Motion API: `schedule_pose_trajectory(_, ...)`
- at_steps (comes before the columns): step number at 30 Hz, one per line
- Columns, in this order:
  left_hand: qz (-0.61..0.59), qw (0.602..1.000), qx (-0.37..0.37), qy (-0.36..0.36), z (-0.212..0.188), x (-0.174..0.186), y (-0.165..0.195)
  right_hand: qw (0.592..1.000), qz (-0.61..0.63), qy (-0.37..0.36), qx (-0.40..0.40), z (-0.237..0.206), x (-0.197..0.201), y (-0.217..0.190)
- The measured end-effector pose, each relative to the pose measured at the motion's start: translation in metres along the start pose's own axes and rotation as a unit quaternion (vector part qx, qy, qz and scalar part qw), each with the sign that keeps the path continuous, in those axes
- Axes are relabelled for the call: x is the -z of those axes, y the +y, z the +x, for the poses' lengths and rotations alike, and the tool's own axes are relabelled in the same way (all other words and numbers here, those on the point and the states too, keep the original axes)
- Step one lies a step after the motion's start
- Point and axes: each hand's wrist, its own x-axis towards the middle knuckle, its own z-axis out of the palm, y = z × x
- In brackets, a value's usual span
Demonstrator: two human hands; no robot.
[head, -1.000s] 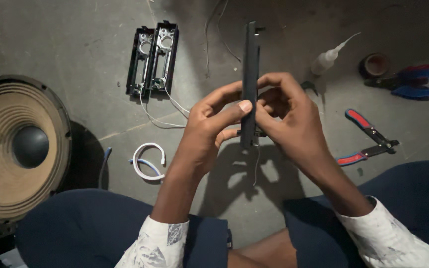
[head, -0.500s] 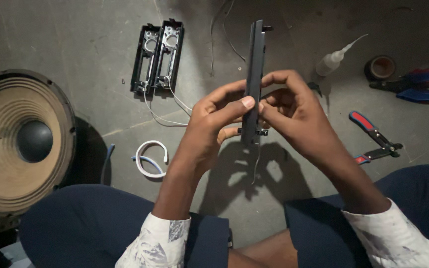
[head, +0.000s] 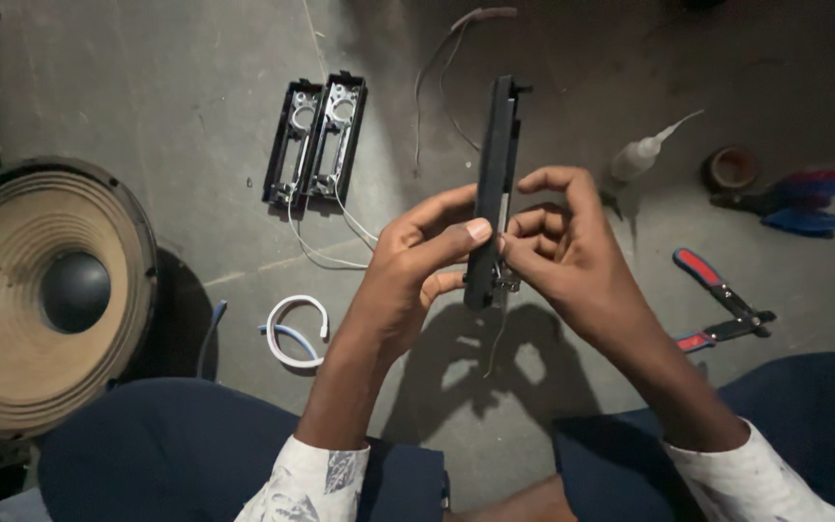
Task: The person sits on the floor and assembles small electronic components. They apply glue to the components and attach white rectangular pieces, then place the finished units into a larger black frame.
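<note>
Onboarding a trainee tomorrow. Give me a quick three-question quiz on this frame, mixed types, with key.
1. True or false: both hands grip the long black strip.
2. What lies nearest the right hand on the floor?
A. red-handled pliers
B. large speaker cone
C. white cable loop
3. Fill in: the two open black housings lie ___ by side.

Key: 1 true, with the left hand lower on it; 2 A; 3 side.
</note>
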Motion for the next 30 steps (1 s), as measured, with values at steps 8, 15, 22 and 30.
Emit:
schedule_pose_trajectory(8,0.048,0.999,-0.002,0.005,-0.003,-0.006,0.002,0.995,-0.075,0.053,-0.025,-0.001,-0.002,0.001)
schedule_pose_trajectory(15,0.052,0.999,-0.002,0.004,-0.002,-0.008,-0.001,0.996,-0.053,0.064,-0.017,-0.002,-0.001,0.003)
schedule_pose_trajectory(22,0.016,1.0,-0.005,-0.02,-0.004,-0.009,-0.005,0.999,-0.001,0.041,0.004,-0.001,0.004,0.012)
schedule_pose_trajectory(30,0.066,0.997,0.031,0.007,0.007,0.004,-0.025,0.996,0.029,0.084,-0.015,0.005,0.009,0.03)
